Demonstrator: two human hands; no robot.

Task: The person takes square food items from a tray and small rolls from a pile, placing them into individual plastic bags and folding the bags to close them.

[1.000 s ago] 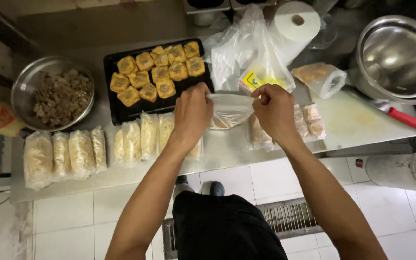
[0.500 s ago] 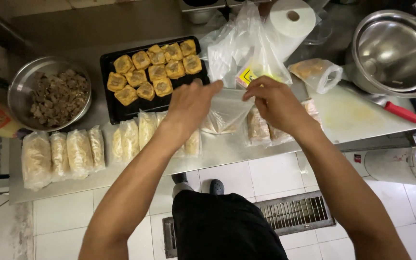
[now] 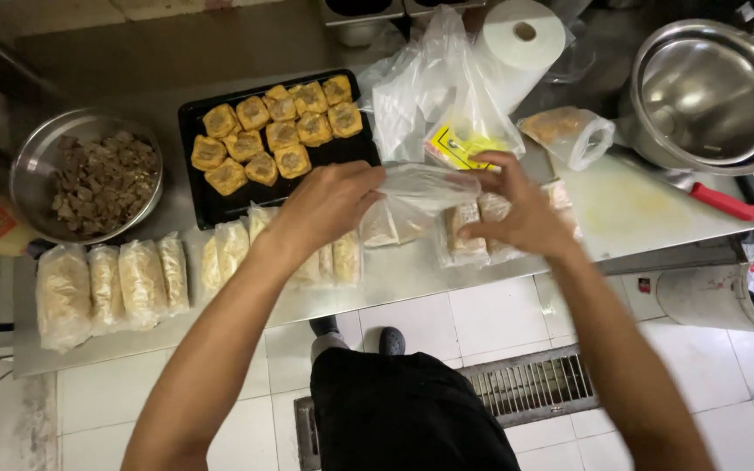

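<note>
The person stands at the front edge of a steel counter (image 3: 412, 275). Both hands work above its middle, close to that edge.

Left hand (image 3: 329, 201): fingers closed in a pinch on the left end of a clear plastic bag (image 3: 416, 187). Right hand (image 3: 517, 209): fingers spread and curled, fingertips at the right end of the same bag; whether they grip it cannot be told. The bag is stretched sideways between the two hands, raised off the counter, with pale food hanging in its lower part.

Items on the counter:
- Black tray (image 3: 211, 196), toward the back edge, left of centre. It carries golden stuffed tofu squares (image 3: 277, 135) packed close together.
- Metal bowl of dark minced filling (image 3: 89, 179), at the left end, beside the tray.
- Row of filled bags (image 3: 124, 279), along the front edge, from the left end to beneath the left hand, lying side by side and touching.
- More filled bags (image 3: 469, 235), under and just beside the right hand.
- Heap of loose clear bags (image 3: 421, 96), behind the hands, with a white paper roll (image 3: 521, 39) at the back edge.
- Small tied bag (image 3: 569, 131), right of the heap.
- Red-handled knife (image 3: 717, 201), near the right end.
- Large steel bowl (image 3: 709, 96), at the back right corner.
</note>
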